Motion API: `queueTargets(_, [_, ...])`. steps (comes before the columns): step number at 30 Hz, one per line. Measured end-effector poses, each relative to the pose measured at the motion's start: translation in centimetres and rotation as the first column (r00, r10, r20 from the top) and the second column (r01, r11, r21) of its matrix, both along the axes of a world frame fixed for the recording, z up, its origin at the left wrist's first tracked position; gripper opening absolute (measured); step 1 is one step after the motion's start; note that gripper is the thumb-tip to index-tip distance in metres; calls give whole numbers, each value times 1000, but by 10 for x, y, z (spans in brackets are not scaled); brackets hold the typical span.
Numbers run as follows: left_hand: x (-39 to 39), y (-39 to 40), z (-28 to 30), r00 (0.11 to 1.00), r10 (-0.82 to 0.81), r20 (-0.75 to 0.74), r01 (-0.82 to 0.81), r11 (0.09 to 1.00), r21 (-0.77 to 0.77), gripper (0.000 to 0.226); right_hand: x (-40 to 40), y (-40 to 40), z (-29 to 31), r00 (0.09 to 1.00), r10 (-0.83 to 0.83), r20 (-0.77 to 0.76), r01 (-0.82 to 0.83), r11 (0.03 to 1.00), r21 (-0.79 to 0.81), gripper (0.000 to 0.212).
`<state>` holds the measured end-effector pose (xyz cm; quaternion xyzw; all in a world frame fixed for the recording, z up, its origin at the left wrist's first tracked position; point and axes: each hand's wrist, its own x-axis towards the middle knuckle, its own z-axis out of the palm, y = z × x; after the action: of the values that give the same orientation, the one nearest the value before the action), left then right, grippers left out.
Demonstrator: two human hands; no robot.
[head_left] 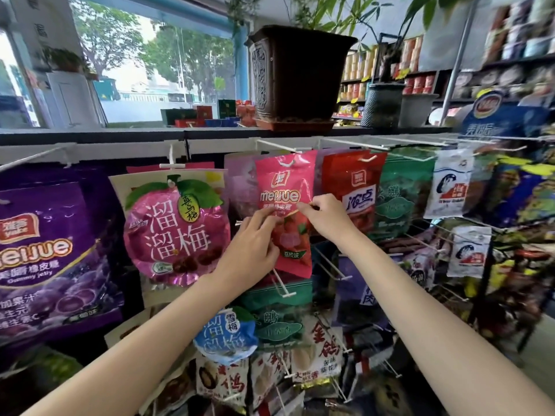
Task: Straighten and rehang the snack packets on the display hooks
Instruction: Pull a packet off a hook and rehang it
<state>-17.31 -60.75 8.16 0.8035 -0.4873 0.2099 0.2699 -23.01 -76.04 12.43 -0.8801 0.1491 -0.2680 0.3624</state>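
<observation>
The pink packet [286,205] hangs from a white hook [280,147] in the top row of the rack, just under the dark shelf edge [180,134] that carries a brown plant pot [295,73]. It is crowded on both sides: a pale purple packet [240,181] sits behind its left edge, a red packet [354,187] overlaps close on its right, and further left of it hangs a round magenta plum packet [177,229] and then a large purple packet [51,253]. Below the pink packet a bare white hook [282,288] juts forward, with a green packet [279,319] under it, so the only free room is out toward the person. The pink packet is glossy, hangs slightly tilted with its bottom swung to the right, and shows a white logo, lettering across the middle and red fruit below. The left hand [253,244] grips its lower left side, thumb on the front and fingers curled at the edge. The right hand [326,216] pinches its right edge at mid-height between thumb and fingertips.
</observation>
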Motion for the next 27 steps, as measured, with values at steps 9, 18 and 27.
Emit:
queueTargets(9, [-8,-30,-9,1000,-20,17,21,999,-34,41,-21,-48,-20,956,-282,83,276,958,78,27])
queueTargets(18, [-21,-103,3,997,14,72,-13,1000,-21,45,-16,-146,-8,948,-312,61,269,891,365,72])
queueTargets(27, [-25,-138,-1,999,47,24,-45,995,-89,41,-13,-144,6,927,-177,331,-5,875,484,9])
